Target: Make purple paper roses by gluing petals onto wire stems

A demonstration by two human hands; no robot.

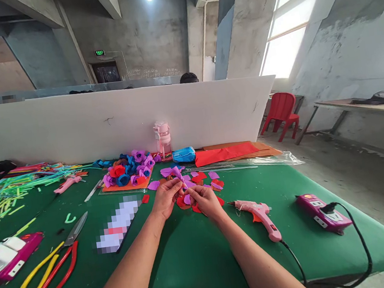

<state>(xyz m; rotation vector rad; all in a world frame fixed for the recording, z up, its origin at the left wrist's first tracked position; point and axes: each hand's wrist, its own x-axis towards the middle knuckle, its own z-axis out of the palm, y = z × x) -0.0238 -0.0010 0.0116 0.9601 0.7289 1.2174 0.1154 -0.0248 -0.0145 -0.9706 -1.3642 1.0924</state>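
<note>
Both hands meet above the loose petals at the middle of the table. My left hand point(168, 198) is closed, its fingertips pinching a purple paper flower point(178, 173) with a thin pale stem. From the other side, my right hand point(205, 201) pinches the lower part of the same piece; the exact grip is partly hidden by the fingers. Purple petals point(213, 175) and red petals point(199, 177) lie scattered under and around the hands. To the right of my right hand rests a pink hot glue gun point(258, 214), its nozzle pointing towards the petals.
Finished paper flowers point(128, 168) are heaped at the back. Scissors point(65, 248), a phone point(120, 225) and a second pink glue gun point(68, 183) lie left. Power strips point(321, 212) sit at both sides. A pink bottle point(163, 138) stands before a white partition point(71, 126).
</note>
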